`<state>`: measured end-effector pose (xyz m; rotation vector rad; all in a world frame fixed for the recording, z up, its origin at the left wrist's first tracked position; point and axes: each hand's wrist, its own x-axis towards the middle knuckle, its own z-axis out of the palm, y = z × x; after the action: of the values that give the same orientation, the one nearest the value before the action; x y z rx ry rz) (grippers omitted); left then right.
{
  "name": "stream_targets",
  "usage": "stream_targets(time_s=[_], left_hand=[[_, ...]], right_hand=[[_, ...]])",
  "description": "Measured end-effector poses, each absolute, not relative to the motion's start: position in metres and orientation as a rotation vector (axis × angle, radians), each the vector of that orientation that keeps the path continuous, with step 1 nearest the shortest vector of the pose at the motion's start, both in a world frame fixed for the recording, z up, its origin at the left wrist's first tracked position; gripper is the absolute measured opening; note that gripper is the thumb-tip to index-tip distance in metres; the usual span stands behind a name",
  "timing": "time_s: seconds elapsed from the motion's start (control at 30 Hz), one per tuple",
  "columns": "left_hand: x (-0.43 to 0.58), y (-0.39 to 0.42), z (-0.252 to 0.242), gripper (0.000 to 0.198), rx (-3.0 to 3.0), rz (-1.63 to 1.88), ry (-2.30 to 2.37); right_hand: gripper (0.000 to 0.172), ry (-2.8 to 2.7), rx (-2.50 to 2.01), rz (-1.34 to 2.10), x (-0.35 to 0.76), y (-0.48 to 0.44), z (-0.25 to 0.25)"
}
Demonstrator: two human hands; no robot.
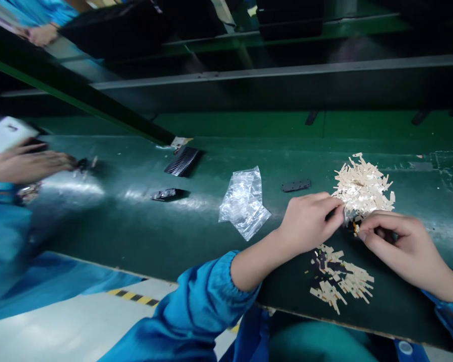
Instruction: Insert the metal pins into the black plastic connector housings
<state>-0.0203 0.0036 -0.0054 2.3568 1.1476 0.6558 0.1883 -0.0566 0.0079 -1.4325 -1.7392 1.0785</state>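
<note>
While near pale strips (362,188), right hand (400,244) pinching small piece (356,230), left hand (312,220) pinched, contents unclear.

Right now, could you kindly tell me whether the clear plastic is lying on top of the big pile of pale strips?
No, the clear plastic lies on the table, apart from the big pile.

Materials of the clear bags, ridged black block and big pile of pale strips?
Clear bags: thin plastic film, glossy; see-through, crinkled highlights.
Ridged black block: probably moulded plastic; slight sheen on regular ribs.
Pale strips: perhaps plastic or card, partly shiny; flat, straight-edged, too small to settle.
</note>
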Motion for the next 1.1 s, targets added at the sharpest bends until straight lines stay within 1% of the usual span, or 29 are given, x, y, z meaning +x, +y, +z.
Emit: stream_targets(time_s=[0.1,0.17,0.2,0.3,0.47,0.57,0.7,0.8,0.9,1.1], left_hand=[[-0.018,0.009,-0.003,0.025,2.353,0.637,1.178],[-0.019,0.01,0.003,0.018,2.23,0.61,1.038],[-0.019,0.01,0.007,0.017,2.14,0.587,0.952],[-0.023,0.01,0.018,0.023,1.879,0.494,0.786],[-0.027,0.013,0.025,0.01,1.681,0.424,0.763],[-0.026,0.012,0.021,0.009,1.636,0.434,0.792],[-0.024,0.008,0.016,0.01,1.695,0.569,0.915],[-0.023,0.003,0.017,0.009,1.814,0.687,0.995],[-0.022,-0.002,0.019,0.01,1.912,0.719,1.004],[-0.021,-0.008,0.016,0.012,2.101,0.71,0.908]], right_hand=[[0.015,-1.696,-1.44,1.127,0.19,-0.057,0.007],[0.015,-1.668,-1.436,1.157,0.191,-0.057,0.006],[0.015,-1.66,-1.429,1.171,0.192,-0.057,0.006],[0.016,-1.669,-1.422,1.202,0.192,-0.056,0.006],[0.018,-1.764,-1.414,1.184,0.19,-0.055,0.01],[0.018,-1.794,-1.405,1.16,0.189,-0.056,0.011],[0.008,-1.754,-1.492,0.93,0.188,-0.057,0.01],[0.004,-1.762,-1.493,0.766,0.186,-0.059,0.008],[0.006,-1.813,-1.453,0.735,0.184,-0.06,0.008],[0.012,-1.84,-1.417,0.781,0.18,-0.059,0.008]])
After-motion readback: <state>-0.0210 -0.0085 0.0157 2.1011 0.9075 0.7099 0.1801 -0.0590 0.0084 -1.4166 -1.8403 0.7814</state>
